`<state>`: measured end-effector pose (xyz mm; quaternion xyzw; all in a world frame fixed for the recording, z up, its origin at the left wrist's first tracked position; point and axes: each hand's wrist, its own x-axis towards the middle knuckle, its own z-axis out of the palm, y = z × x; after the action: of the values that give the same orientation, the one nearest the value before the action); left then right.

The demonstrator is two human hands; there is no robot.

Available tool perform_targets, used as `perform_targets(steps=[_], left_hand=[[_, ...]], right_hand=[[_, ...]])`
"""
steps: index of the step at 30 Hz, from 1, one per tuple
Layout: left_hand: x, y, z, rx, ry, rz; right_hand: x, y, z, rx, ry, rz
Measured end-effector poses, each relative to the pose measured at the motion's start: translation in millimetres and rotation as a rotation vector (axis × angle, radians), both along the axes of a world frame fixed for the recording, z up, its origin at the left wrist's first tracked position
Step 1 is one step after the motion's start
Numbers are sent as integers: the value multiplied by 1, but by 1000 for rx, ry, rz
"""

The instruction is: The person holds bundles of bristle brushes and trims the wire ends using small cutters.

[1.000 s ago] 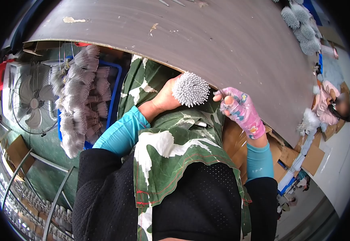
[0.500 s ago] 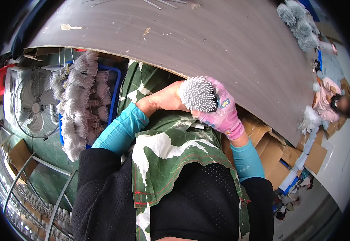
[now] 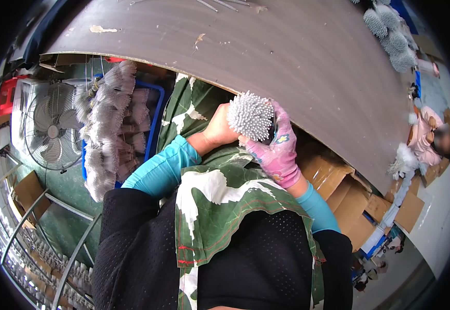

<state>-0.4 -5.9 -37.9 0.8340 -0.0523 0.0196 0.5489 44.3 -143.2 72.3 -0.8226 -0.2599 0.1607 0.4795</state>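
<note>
A round, silvery-grey bunch of knob-tipped bristles is held between my two hands, above my lap by the table's front edge. My right hand, in a pink glove with a flower pattern, wraps round its right side against a dark part beneath the bristles. Bare, my left hand presses on the left side of the bunch, with most of its fingers hidden behind it. Both forearms have turquoise sleeves, and a green-and-white apron covers my lap.
A grey-brown table with thin metal rods at its far edge spans the front. At left are a blue crate, bundles of pale bristles and a fan. Cardboard boxes sit at right under the table; another person is farther right.
The bristled bunch has tilted, so its knobbed top faces me more. My right hand's wrist has swung down and left, and the whole view has shifted slightly.
</note>
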Motion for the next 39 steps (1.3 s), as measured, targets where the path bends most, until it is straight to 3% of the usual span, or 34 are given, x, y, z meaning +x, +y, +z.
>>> perform_targets(steps=[6, 8, 11, 14, 18, 20, 22, 24, 26, 28, 34, 36, 38, 39], left_hand=[[4, 3, -6, -27, -11, -31], [3, 3, -9, -133, 30, -14], [3, 2, -10, -26, 20, -8], [6, 1, -7, -23, -124, 94], [7, 2, -2, 12, -122, 84], [7, 1, -2, 84, -151, 71], [7, -1, -4, -68, -167, 108], [7, 1, -10, -3, -136, 31], [5, 1, -14, 63, -103, -45], [4, 1, -16, 52, -86, -40], [6, 1, -14, 78, -92, -32], [6, 1, -8, 66, -93, -28], [8, -2, -4, -250, -180, 88], [8, -2, -3, -250, -181, 89]], right_hand=[[9, -13, 10, 87, 312, 72], [13, -21, 13, -31, 187, 82], [15, -28, 17, -28, 135, 162], [19, -31, 34, -160, 269, 75], [27, -36, 52, 29, 441, 29], [36, -40, 64, -23, 840, 70], [32, -34, 70, -86, 817, 41], [39, -31, 78, -297, 624, 280], [45, -23, 81, -377, 571, 279], [51, -19, 79, -451, 290, 433], [64, 4, 88, -702, 301, 524], [65, 6, 87, -730, 149, 621], [65, 8, 89, -740, 78, 667], [65, 10, 90, -749, 6, 711]])
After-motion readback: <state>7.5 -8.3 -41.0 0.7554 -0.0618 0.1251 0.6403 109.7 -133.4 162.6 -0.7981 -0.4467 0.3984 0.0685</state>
